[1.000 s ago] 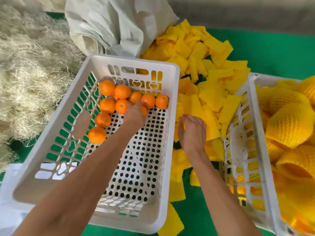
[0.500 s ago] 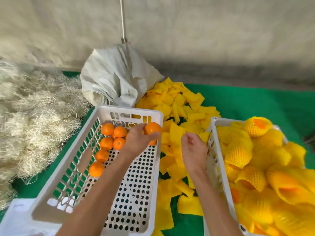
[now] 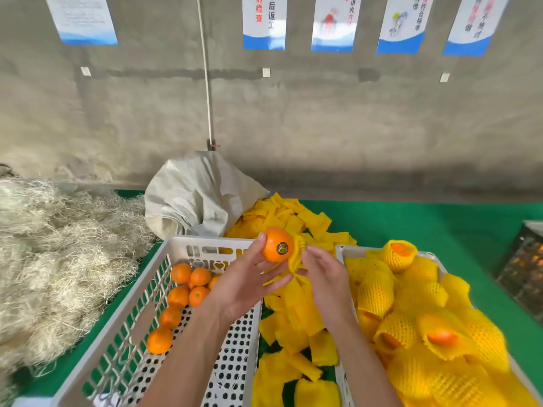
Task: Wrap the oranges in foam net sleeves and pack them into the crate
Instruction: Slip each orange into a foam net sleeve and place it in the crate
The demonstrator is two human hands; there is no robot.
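Orange and glossy, the round sticker-marked fruit (image 3: 277,244) sits pinched in the fingertips of your left hand (image 3: 249,282), raised above the far right corner of the white perforated plastic crate (image 3: 188,359) that holds the bare fruit. Just to its right, touching it, your right hand (image 3: 324,277) grips a yellow foam net sleeve (image 3: 295,259), whose mouth appears to face the orange, so the coming move, as I judge it, is a short push of fruit rightward into the sleeve, or sleeve leftward over the fruit. The sleeve's long axis seems to run roughly left to right; its far end is hidden by your fingers. Both hands are close together, each clamped on its own item. I count about seven bare oranges (image 3: 179,296) left in the near-left crate, bunched toward its far end. The second white crate (image 3: 340,254) on the right is heaped with wrapped oranges (image 3: 376,292), too overlapped to count exactly, roughly a dozen visible. Loose flat sleeves (image 3: 293,318) lie piled on the green mat (image 3: 411,221) between the two crates, too many to count.
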